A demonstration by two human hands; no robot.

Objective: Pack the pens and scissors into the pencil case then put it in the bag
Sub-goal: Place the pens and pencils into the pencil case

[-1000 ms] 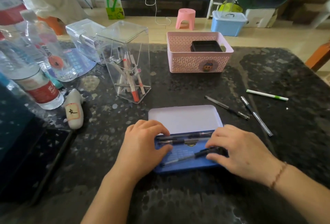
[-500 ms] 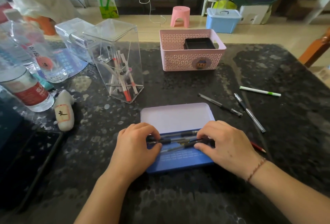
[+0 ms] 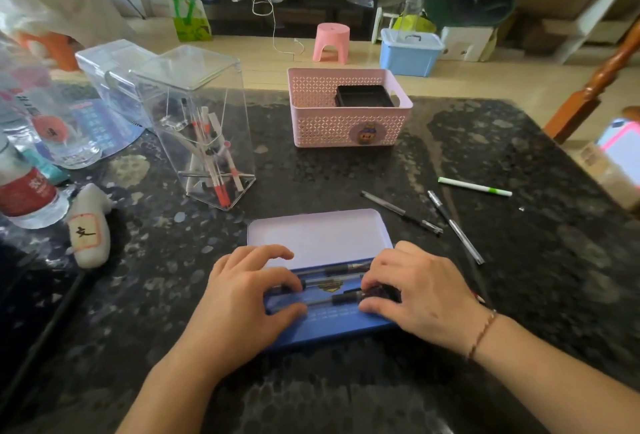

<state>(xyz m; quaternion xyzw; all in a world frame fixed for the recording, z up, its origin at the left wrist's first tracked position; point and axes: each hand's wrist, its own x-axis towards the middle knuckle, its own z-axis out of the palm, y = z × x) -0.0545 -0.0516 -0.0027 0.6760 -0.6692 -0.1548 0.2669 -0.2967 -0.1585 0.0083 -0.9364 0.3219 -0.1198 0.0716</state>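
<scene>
An open blue pencil case (image 3: pixel 332 327) lies on the dark table right in front of me, its pale lid (image 3: pixel 318 233) folded back flat. Three dark pens lie side by side in it. My left hand (image 3: pixel 239 298) pinches the left end of the nearest pen (image 3: pixel 329 300) and my right hand (image 3: pixel 422 291) pinches its right end. To the right of the case lie a black pen (image 3: pixel 398 211), a silver pen (image 3: pixel 453 226) and a white-green pen (image 3: pixel 474 186). No scissors are visible.
A pink basket (image 3: pixel 346 129) holding a black tray stands behind the case. A clear box (image 3: pixel 201 129) with thin sticks is at the back left, beside water bottles (image 3: pixel 24 188) and a small white plush (image 3: pixel 90 226). A green bag (image 3: pixel 190 18) stands on the floor beyond.
The nearest pen lay tilted in the case a second ago; it now lies level, parallel to the other two. Both hands have stayed on the pens' ends.
</scene>
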